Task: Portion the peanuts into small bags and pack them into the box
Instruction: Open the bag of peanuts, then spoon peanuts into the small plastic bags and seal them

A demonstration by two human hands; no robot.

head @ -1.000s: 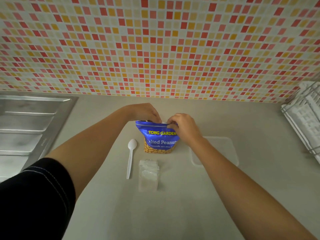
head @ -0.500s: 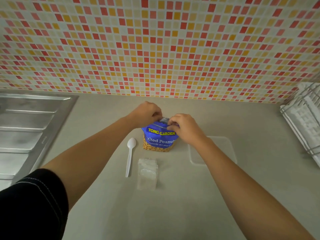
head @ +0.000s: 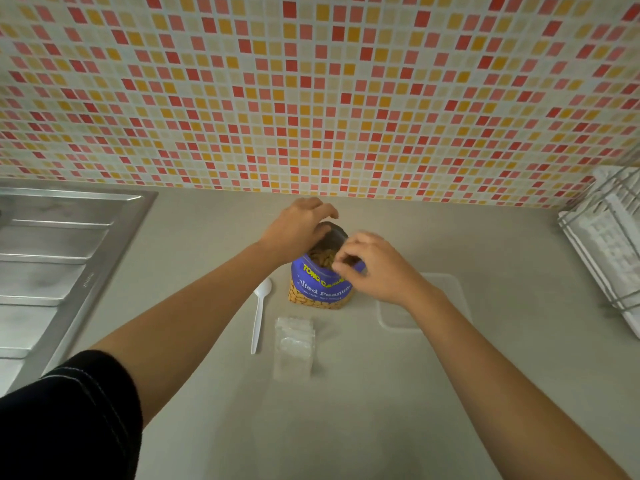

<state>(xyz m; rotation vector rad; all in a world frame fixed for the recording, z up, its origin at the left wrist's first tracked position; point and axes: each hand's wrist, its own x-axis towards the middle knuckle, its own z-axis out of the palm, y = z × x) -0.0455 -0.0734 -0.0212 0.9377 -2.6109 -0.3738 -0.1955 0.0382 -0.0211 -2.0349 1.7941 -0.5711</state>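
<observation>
A blue and yellow peanut bag (head: 320,289) stands upright on the counter, its top pulled open so peanuts (head: 321,258) show inside. My left hand (head: 298,226) grips the far rim of the opening. My right hand (head: 374,265) pinches the near right rim. A white plastic spoon (head: 259,311) lies left of the bag. A stack of small clear bags (head: 294,346) lies in front of it. A clear shallow box (head: 450,292) sits to the right, partly hidden by my right forearm.
A steel sink drainboard (head: 52,258) fills the left side. A white wire dish rack (head: 606,244) stands at the right edge. The mosaic tile wall (head: 311,98) rises behind the grey counter (head: 346,410).
The bag's top was held closed between my hands; now my hands have pulled apart and the mouth is open, showing peanuts.
</observation>
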